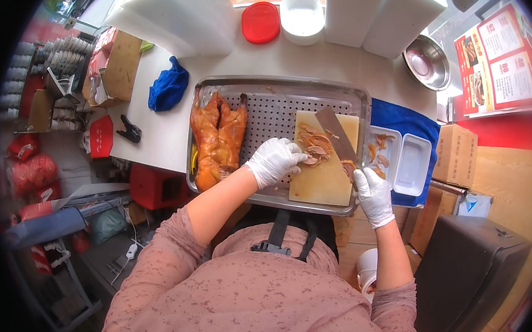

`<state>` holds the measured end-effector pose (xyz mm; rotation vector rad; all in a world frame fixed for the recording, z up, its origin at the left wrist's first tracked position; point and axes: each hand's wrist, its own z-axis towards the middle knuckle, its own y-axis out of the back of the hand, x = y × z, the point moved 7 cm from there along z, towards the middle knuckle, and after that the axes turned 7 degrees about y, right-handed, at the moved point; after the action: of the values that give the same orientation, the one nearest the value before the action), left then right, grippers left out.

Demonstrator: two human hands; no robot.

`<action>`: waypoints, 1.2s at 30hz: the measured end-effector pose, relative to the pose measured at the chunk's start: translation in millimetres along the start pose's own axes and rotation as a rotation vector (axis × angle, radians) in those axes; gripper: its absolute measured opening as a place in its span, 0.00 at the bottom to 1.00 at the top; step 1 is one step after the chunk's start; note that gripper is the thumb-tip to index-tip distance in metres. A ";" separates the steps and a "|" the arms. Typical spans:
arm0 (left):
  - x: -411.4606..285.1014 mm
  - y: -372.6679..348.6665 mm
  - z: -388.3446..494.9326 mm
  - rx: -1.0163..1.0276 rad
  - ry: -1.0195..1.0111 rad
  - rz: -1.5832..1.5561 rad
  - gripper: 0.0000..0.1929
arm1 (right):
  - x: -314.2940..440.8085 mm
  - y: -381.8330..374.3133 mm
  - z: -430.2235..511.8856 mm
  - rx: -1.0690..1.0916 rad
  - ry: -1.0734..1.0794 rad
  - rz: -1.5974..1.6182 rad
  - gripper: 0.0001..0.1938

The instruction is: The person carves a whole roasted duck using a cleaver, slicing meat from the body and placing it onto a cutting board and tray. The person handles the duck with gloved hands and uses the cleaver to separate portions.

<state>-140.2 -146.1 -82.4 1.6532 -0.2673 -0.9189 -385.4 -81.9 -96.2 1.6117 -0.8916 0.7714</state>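
Note:
My right hand [375, 196], in a white glove, grips the handle of a broad-bladed kitchen knife [335, 131]. The blade slants up and left across a pale cutting board [320, 183]. Against the blade near the handle is a piece of sliced meat [348, 168]. My left hand [275, 162], also gloved, has its fingertips at the edge of a pile of meat slices [316, 146] on the board; whether they pinch a slice is unclear. A roasted duck [217, 139] lies at the left of the perforated metal tray [269, 115], which also bears the board.
Right of the tray, two white plastic trays [412, 164] sit on a blue cloth [394, 112]; one contains meat pieces [381, 160]. A crumpled blue cloth [169, 85] lies left. Behind stand a red lid [260, 23], a white tub [302, 18] and a steel bowl [427, 62].

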 end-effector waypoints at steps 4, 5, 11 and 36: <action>1.0 -10.4 10.9 0.091 0.062 0.071 0.11 | 20.7 2.6 9.1 0.025 0.068 -0.118 0.18; 2.1 -13.5 11.2 0.076 0.058 0.083 0.11 | 24.1 2.4 11.4 0.035 0.087 -0.161 0.18; -1.5 -12.7 11.4 -0.061 0.023 0.108 0.08 | 25.7 -1.0 20.3 0.038 0.124 -0.136 0.18; 7.5 -6.1 -22.4 -0.298 0.427 -0.302 0.08 | 34.1 -12.0 52.4 0.204 0.237 -0.417 0.21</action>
<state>-121.7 -132.5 -90.6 1.5854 0.4030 -0.7565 -356.0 -136.9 -83.8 1.7622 -0.2981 0.7508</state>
